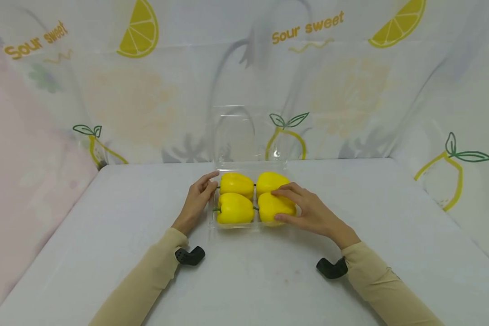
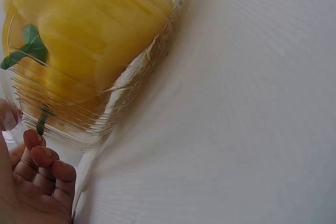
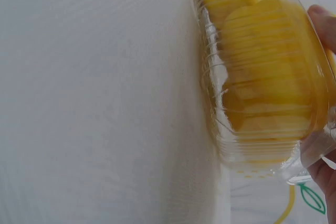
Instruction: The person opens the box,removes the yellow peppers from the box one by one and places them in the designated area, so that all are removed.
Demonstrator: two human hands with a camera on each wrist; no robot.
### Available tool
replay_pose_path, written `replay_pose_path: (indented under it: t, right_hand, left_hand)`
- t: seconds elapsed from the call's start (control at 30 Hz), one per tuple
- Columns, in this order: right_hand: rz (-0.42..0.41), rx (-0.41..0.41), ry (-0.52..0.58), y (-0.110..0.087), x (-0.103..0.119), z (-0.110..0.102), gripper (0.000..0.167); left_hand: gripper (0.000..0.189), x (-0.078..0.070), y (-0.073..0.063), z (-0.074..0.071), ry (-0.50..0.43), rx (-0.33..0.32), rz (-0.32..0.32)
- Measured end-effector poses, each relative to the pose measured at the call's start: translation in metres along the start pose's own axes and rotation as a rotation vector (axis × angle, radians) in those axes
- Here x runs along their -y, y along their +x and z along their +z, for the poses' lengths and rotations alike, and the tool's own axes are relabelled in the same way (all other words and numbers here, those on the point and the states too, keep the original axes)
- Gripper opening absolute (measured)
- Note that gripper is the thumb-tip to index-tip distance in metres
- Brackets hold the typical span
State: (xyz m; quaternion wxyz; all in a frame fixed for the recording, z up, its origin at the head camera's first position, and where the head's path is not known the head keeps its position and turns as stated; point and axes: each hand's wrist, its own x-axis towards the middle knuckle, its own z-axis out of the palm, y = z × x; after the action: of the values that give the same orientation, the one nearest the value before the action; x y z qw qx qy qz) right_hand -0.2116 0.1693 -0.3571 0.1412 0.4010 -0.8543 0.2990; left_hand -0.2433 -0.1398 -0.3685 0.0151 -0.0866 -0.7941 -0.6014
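Observation:
A clear plastic clamshell box [image 1: 236, 226] sits on the table with its lid [image 1: 236, 140] raised at the back. Inside lie yellow bell peppers in two rows: back left [image 1: 236, 184], back right [image 1: 269, 181], front left [image 1: 236, 209] and front right [image 1: 270, 208]. My left hand [image 1: 198, 195] holds the box's left side near the back corner, its curled fingers [image 2: 44, 157] against the ribbed wall beside a green stem [image 2: 42, 121]. With thumb and fingers spread over it, my right hand [image 1: 309, 209] grips the front right pepper, which rests within the box.
A white cloth covers the table [image 1: 252, 280]. Behind it hangs a printed curtain [image 1: 187, 90] with lemon drawings, close to the raised lid. Black curved pieces, one left [image 1: 190, 256] and one right [image 1: 332, 268], stick out from the wrists.

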Motion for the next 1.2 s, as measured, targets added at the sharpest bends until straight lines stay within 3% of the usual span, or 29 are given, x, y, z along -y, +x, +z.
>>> replay_pose_path:
  t: [0.33,0.67,1.2]
  right_hand:
    - [0.049,-0.022,0.055,-0.001,-0.004,-0.003,0.053]
    - [0.044,-0.02,0.079,0.0,-0.002,-0.005,0.053]
    - [0.034,-0.027,0.102,0.001,-0.004,-0.005,0.054]
  left_hand:
    - [0.039,-0.003,0.001,0.0,0.008,0.005,0.019]
    - [0.037,0.026,0.016,0.001,-0.007,-0.023,0.033]
    - [0.035,0.028,0.012,0.001,-0.007,-0.054,0.034]
